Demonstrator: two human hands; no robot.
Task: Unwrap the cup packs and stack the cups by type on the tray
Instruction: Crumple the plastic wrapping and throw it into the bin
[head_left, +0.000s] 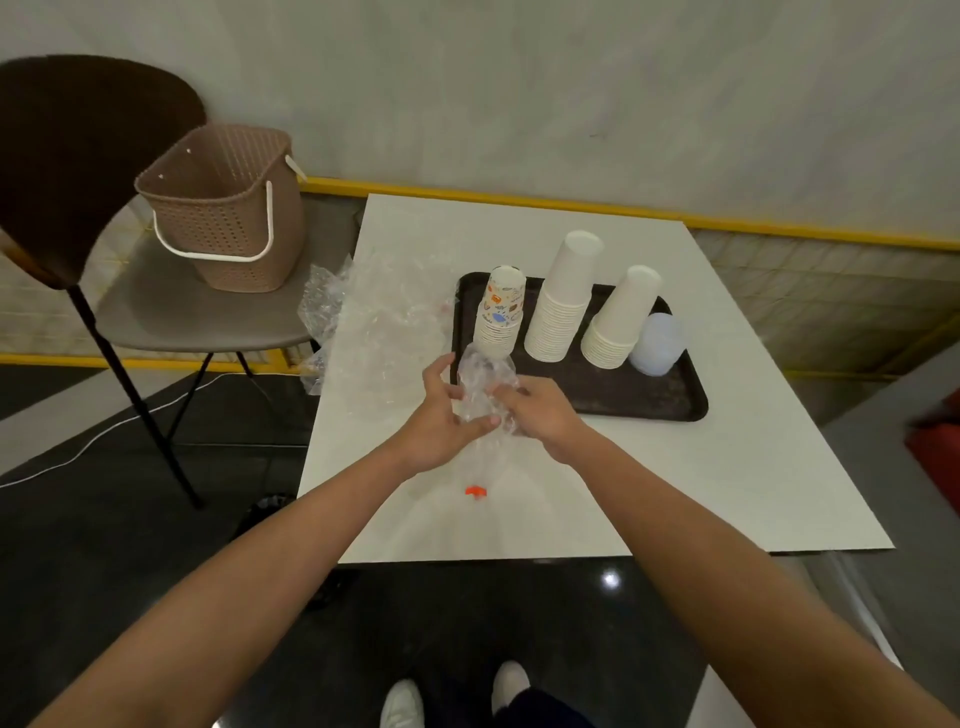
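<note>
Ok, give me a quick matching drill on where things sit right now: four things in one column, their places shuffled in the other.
Things:
1. printed cup stack
2. translucent cup stack
3. basket
4. clear wrapper

Places:
A. on the chair seat
B. held between the left hand and the right hand
C. left end of the tray
D. right end of the tray

Pairs: 1-C, 2-D, 3-A, 4-B

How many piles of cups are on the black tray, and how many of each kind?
Colourful printed cup stack: 1
Plain white cup stacks: 2
See-through cup stack: 1
Total on the tray: 4 stacks
</note>
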